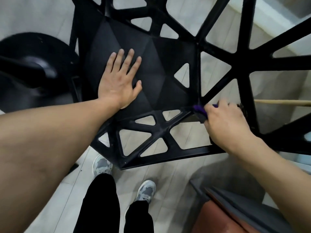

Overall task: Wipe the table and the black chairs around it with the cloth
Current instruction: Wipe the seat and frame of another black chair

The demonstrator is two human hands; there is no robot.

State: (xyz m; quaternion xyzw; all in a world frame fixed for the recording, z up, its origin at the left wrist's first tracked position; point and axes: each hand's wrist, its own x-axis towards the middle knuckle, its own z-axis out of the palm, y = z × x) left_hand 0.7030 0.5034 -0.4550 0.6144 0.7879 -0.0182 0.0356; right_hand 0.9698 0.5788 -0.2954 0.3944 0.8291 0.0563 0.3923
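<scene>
A black plastic chair [161, 71] with triangular cut-outs fills the middle of the view, seen from above. My left hand [119, 78] lies flat on its seat, fingers spread and straight. My right hand [225, 121] grips a purple cloth [199, 110] and presses it against the chair frame at the seat's near right corner, where the side struts meet. Most of the cloth is hidden under my fingers. The table top is out of view.
A round black pedestal base [33, 71] stands on the tiled floor at the left. A reddish-brown surface with a dark edge [235, 207] is at the lower right. A wooden stick [282, 103] pokes in from the right. My feet [124, 179] stand just behind the chair.
</scene>
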